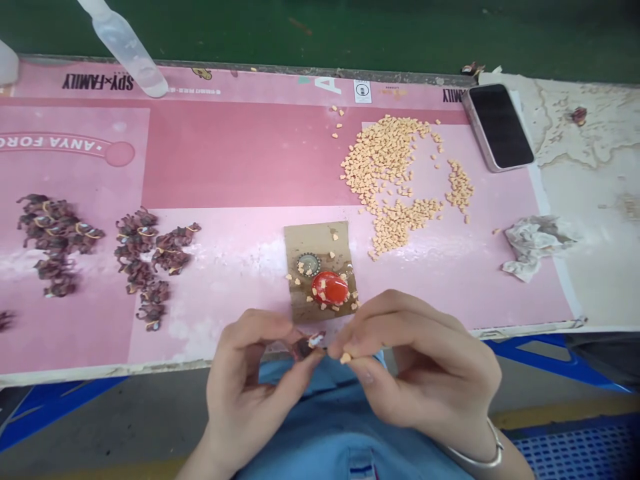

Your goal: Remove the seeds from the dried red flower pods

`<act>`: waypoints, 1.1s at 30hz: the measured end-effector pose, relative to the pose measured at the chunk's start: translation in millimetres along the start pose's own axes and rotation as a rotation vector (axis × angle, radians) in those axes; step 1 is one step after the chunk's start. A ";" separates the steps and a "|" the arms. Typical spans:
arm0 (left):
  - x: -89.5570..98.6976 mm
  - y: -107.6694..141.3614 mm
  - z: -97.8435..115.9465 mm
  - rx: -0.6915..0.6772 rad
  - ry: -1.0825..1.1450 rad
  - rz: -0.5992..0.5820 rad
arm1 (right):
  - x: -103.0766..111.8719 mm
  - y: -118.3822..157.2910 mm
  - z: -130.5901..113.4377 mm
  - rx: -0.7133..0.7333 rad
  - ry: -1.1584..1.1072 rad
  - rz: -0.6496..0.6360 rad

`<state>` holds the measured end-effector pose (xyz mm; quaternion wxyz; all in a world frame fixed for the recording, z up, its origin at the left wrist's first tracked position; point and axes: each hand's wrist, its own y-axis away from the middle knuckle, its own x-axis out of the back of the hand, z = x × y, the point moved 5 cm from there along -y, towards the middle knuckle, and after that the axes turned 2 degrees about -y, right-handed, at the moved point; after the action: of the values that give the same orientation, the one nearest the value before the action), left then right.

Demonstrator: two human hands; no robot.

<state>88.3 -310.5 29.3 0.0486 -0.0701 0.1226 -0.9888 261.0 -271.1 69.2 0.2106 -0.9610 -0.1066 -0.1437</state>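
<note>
My left hand (263,370) pinches a small dark maroon figurine (304,347) with a whitish patch on it, in front of the table's near edge. Close beside it, my right hand (415,360) is closed, with a tiny tan piece (346,359) between thumb and fingertips. The fingertips of both hands almost meet; whether the two parts touch, I cannot tell. Just beyond the hands lies a brown cardboard piece (320,233). It bears a glossy red-orange dish (330,288), a crimped bottle cap (309,265) and several scattered tan pieces.
A large spread of tan pieces (383,153) lies right of centre. Clusters of maroon figurines (50,227) and more figurines (137,243) sit at left. A phone (500,127), crumpled tissue (533,247) and translucent plastic bottle (127,50) rest around the pink-covered table (240,160).
</note>
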 end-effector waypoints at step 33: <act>-3.0 3.0 19.2 -0.247 -0.512 0.070 | -25.1 16.0 -10.2 0.207 0.463 -0.028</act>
<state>94.4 -317.6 46.6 0.1032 -0.3186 0.2281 -0.9142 239.4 -293.4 64.0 0.3249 -0.8743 -0.0830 -0.3510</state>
